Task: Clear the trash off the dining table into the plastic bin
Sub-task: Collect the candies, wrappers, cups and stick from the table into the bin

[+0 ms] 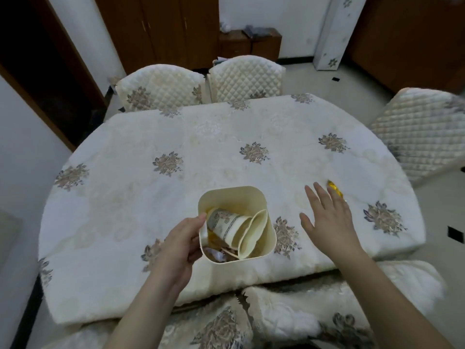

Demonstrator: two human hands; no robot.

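Left hand (181, 244) has the plastic bin (261, 197) by its near-left rim, thumb hooked over the edge and fingers curled around the outside wall, so it's properly gripped. Right hand (327, 217) is flat and spread over the tablecloth (201, 137), holding nothing, fingertips just touching a yellow wrapper (336, 188) that peeks out past them on the right side of the table.

The bin sits near the front edge and already holds a paper cup (229, 222) on its side plus some crumpled scraps underneath.

That wrapper looks like thin, shiny foil or plastic, so I'd guess it's super light, crinkly and a bit slippery on the fabric. A flat palm will probably just skid it around. Better to pinch an edge or scrunch it between thumb and fingers. Nothing fragile there.
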